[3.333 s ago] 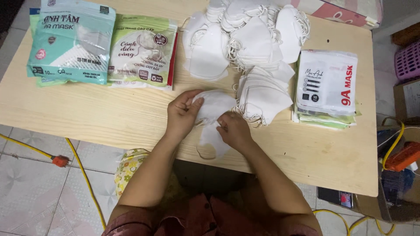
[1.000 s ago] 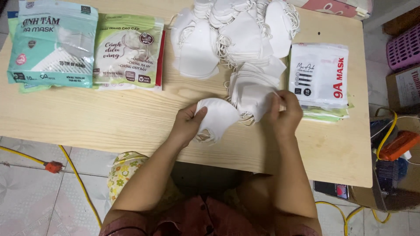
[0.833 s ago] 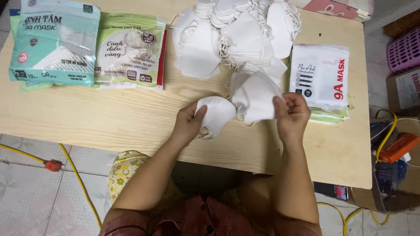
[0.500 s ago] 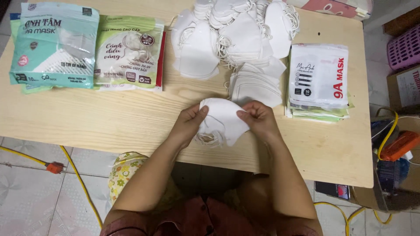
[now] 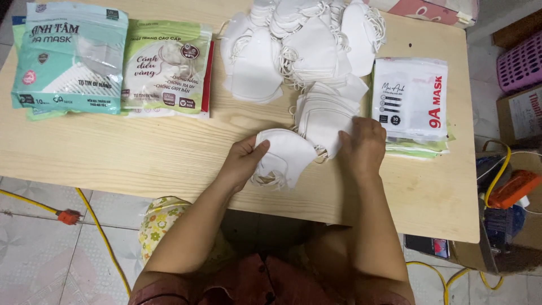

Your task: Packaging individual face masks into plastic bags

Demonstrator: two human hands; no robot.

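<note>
Head view: looking straight down on a pale wooden bench [image 5: 141, 152], with the person's 2 forearms reaching in from the lower edge.
Left hand [image 5: 244, 161]: fingers closed on the left edge of a small bunch of white face masks [image 5: 285, 158], thumb on top.
Held masks: folded flat, resting on the bench near its front edge, ear loops trailing out at the lower side; exact count cannot be told.
Right hand [image 5: 364, 148]: palm down, fingers curled onto the right edge of a fanned stack of white masks [image 5: 323, 116]; whether they pinch a mask or only press on it cannot be told.
Fanned stack: just behind the held masks and touching them at the right (layers overlapping).
Loose heap of masks [image 5: 299, 45]: at the far edge of the bench, piled unevenly, loops tangled.
Teal packet [image 5: 70, 56]: far left, flat, on top of other packets.
Green packet [image 5: 166, 68]: just beside the teal one, with a red edge showing at its right.
White packet [image 5: 411, 97]: right of the fanned stack, lying on green packets.
Floor, left: yellow cable [image 5: 90, 214] on pale tiles.
Floor, right: pink basket [image 5: 522, 62] and cardboard boxes.
</note>
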